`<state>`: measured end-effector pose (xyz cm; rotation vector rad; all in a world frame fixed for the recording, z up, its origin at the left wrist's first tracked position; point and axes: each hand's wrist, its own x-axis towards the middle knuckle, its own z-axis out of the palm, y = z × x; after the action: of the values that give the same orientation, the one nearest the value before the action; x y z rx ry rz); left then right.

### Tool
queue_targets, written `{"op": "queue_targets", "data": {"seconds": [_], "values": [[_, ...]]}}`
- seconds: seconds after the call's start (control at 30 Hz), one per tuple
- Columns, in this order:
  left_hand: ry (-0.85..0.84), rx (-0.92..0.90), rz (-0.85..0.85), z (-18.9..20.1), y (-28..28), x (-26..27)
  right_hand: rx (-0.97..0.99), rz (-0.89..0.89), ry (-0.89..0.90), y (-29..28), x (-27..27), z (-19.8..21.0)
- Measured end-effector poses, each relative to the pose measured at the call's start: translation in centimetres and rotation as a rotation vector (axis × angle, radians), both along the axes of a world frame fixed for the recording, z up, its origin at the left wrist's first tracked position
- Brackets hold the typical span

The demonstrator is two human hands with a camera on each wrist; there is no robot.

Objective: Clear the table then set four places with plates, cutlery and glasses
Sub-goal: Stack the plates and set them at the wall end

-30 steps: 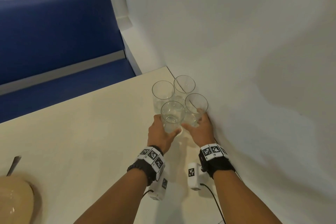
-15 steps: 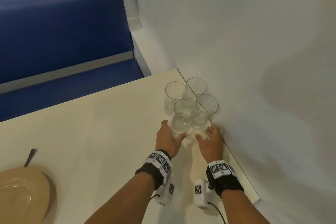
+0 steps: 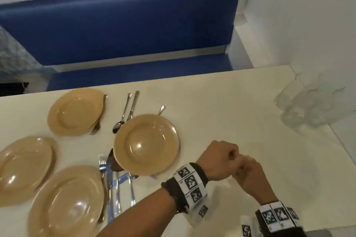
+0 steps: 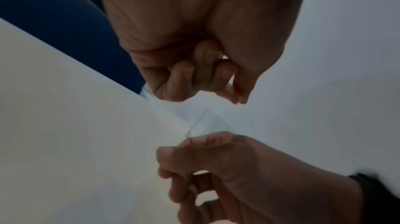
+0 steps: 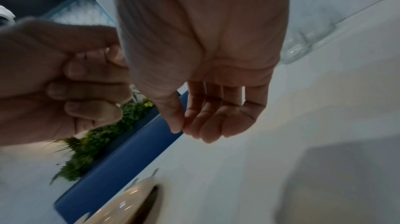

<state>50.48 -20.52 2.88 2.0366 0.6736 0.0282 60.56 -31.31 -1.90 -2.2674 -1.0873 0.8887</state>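
Several clear glasses (image 3: pixel 308 106) stand clustered, blurred, at the table's far right corner by the wall; they also show in the right wrist view (image 5: pixel 303 46). Tan plates lie on the cream table (image 3: pixel 231 98): one in the middle (image 3: pixel 146 144), one further back (image 3: pixel 75 111), two at the near left (image 3: pixel 23 163) (image 3: pixel 65 202). A fork (image 3: pixel 98 119), a spoon (image 3: pixel 122 115) and a knife (image 3: pixel 133 106) lie between the plates, with more cutlery (image 3: pixel 113 184) nearer me. My left hand (image 3: pixel 217 159) (image 4: pixel 201 73) is a closed empty fist above the table. My right hand (image 3: pixel 248 171) (image 5: pixel 205 116) hangs beside it, fingers loosely bent, holding nothing.
A blue padded bench (image 3: pixel 119 25) runs along the table's far edge. A white wall (image 3: pixel 308 25) closes off the right side, right behind the glasses. Green plants (image 5: pixel 97 138) show beyond the bench in the right wrist view.
Both hands have let go of the glasses and drawn back toward me, away from the corner. The view has swung left, bringing the plates and cutlery into sight.
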Motion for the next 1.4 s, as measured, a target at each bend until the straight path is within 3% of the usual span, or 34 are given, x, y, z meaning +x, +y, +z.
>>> {"op": "queue_targets", "data": {"seconds": [0.13,0.27,0.37,0.47,0.63,0.77,0.83,0.97,1.07,1.2,1.3,1.4], "values": [[-0.044,0.039,0.108,0.5,3.4,-11.3,0.01,0.053,0.031,3.0,-9.6,1.7],[-0.059,-0.012,0.144,0.4,6.2,-25.1,-0.116,0.199,0.086,4.8,-20.5,0.9],[-0.027,-0.014,0.256,0.4,9.7,-35.3,-0.168,0.272,0.116,7.3,-28.4,0.7],[0.045,0.089,0.424,-0.4,14.9,-43.6,-0.15,0.283,0.035,10.6,-34.1,0.0],[0.254,0.285,0.676,-3.7,24.4,-52.7,-0.24,0.231,-0.158,13.9,-38.9,-1.4],[0.61,0.371,0.815,-6.9,28.6,-58.2,-0.308,0.139,-0.16,14.2,-40.3,-2.3],[0.784,0.321,0.884,-8.6,29.5,-60.5,-0.316,0.096,-0.124,13.9,-40.8,-2.6],[0.83,0.214,0.922,-9.5,31.1,-62.7,-0.223,0.038,-0.056,13.3,-40.8,-2.4],[0.644,0.065,0.79,-7.8,32.1,-63.7,-0.084,-0.066,0.065,13.0,-40.6,-0.3],[0.091,-0.291,0.824,-4.8,31.1,-65.7,0.15,-0.173,0.156,12.9,-39.2,3.6],[-0.12,-0.361,0.836,-3.6,28.4,-64.7,0.306,-0.321,0.192,13.8,-38.1,5.3],[-0.279,-0.507,0.896,-4.0,25.9,-60.6,0.343,-0.364,0.287,16.0,-38.5,5.4]]}}
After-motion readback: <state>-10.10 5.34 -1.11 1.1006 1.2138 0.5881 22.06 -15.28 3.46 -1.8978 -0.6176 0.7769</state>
